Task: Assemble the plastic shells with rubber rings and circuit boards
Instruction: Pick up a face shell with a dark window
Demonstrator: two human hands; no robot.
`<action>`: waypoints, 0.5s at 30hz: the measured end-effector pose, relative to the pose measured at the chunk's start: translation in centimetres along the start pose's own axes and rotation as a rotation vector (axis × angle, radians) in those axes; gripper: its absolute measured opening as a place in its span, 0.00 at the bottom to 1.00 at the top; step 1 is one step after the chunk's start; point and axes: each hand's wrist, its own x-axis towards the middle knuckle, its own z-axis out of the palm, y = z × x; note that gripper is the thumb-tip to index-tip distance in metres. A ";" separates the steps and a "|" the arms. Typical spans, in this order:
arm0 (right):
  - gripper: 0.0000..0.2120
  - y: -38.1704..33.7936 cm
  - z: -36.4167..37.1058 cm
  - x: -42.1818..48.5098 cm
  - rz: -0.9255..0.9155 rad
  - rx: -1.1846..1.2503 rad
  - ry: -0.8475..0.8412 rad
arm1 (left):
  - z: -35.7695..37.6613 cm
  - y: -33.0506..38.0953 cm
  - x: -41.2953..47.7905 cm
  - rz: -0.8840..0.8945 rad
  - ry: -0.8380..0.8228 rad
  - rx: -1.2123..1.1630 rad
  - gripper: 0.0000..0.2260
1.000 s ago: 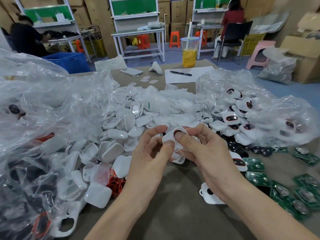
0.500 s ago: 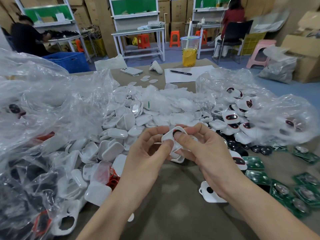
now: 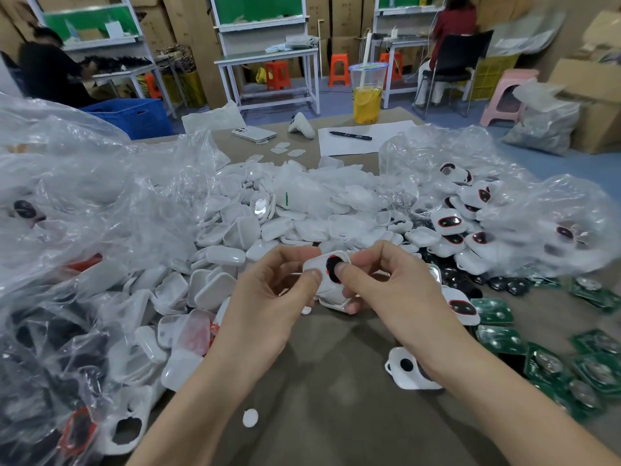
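Change: shell [image 3: 316, 264] turned since the earlier frames, so more of its black insert [image 3: 332, 269] is shown; a white disc [image 3: 250, 418] is now seen on the table [image 3: 336, 415] below the left forearm.
Left hand [image 3: 268, 290]: fingers curled round the shell's left end, thumb pad laid on its near left edge.
Right hand [image 3: 386, 284]: shell pinched from the right, thumb tip pressed on the insert's right edge, index finger curled over the top.
Shell: held off the table between both thumbs, face tilted up.
Ring [image 3: 331, 256]: a red arc is seen at the insert's upper rim, just above the right thumb.
Below the fingers: a second white piece [image 3: 331, 302] lies against a right fingertip; whether it is gripped cannot be told.
Beyond the fingers: pile [image 3: 228, 237] of white shells.
Right of the right hand: green boards [image 3: 497, 311] spread flat; windowed shells [image 3: 450, 223] heaped further back.
By the right wrist: loose shell [image 3: 403, 368], hole up.
Left of the left hand: clear bag [image 3: 84, 203], crumpled.
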 end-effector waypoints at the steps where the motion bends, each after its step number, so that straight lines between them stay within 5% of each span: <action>1: 0.09 0.0 -0.1 0.0 -0.009 -0.009 -0.004 | 0.0 0.0 0.0 0.002 -0.009 0.005 0.07; 15: 0.07 1.3 -0.8 0.3 -0.194 -0.394 -0.126 | -0.9 -0.4 0.2 -0.101 -0.091 0.106 0.08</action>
